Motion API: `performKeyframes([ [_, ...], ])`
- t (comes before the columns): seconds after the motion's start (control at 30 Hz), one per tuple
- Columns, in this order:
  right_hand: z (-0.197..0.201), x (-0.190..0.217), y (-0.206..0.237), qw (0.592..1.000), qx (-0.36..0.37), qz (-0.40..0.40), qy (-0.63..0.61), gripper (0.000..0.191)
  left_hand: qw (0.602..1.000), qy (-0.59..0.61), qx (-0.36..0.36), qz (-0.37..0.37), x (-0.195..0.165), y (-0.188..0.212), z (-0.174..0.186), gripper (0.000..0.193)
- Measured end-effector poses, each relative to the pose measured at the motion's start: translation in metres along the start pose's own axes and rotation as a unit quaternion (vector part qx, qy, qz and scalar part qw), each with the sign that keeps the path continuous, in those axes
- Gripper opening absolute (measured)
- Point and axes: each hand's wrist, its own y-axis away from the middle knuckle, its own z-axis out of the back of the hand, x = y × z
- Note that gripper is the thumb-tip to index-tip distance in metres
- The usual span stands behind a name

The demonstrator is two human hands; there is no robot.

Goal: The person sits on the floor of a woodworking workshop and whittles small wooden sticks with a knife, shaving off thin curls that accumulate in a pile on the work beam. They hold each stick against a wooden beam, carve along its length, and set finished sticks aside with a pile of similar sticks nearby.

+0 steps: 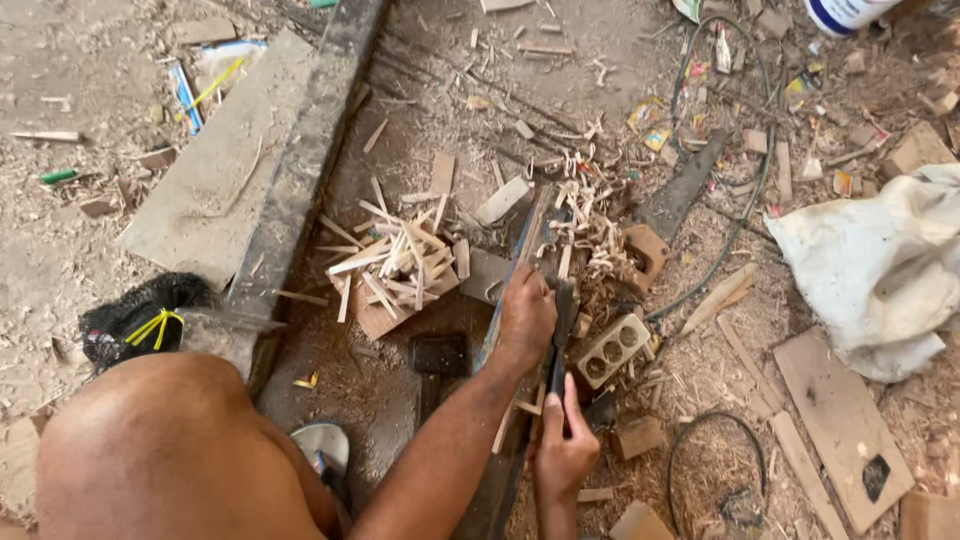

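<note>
My left hand (pixel 525 315) presses down on a long narrow wooden strip (pixel 532 235) that runs from the shavings down toward me. A little nearer to me, my right hand (pixel 562 452) grips the handle of a dark blade tool (pixel 562 335). The blade points up along the strip and sits right beside my left hand. Curled wood shavings (pixel 592 235) lie at the strip's far end. Whether the blade's edge touches the wood is hidden by my left hand.
A pile of thin wood slivers (pixel 395 262) sits on a small board to the left. A wooden block with three holes (pixel 610 350) lies just right of the tool. Around these lie a white cloth (pixel 880 270), a long grey plank (pixel 225 175), a black bag (pixel 140 318), a dark cable (pixel 745 215) and wood scraps.
</note>
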Motion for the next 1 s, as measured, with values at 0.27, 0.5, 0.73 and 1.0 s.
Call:
performKeyframes([
  [0.27,0.008,0.002,0.0,0.999,-0.007,0.05,0.017,0.045,1.0,-0.005,-0.008,-0.023,-0.01,-0.006,0.005,0.01],
  [0.5,0.002,0.014,0.0,0.998,-0.002,0.019,0.065,0.045,0.988,0.097,0.057,0.105,-0.012,-0.01,0.007,0.01],
  [0.73,0.007,-0.013,-0.017,0.964,-0.013,0.259,0.066,0.043,0.965,0.227,-0.042,0.123,-0.008,-0.012,-0.001,0.013],
  [1.0,0.006,0.007,-0.029,0.96,0.013,0.277,0.041,0.044,0.999,0.013,-0.028,-0.018,-0.011,-0.014,0.001,0.012],
])
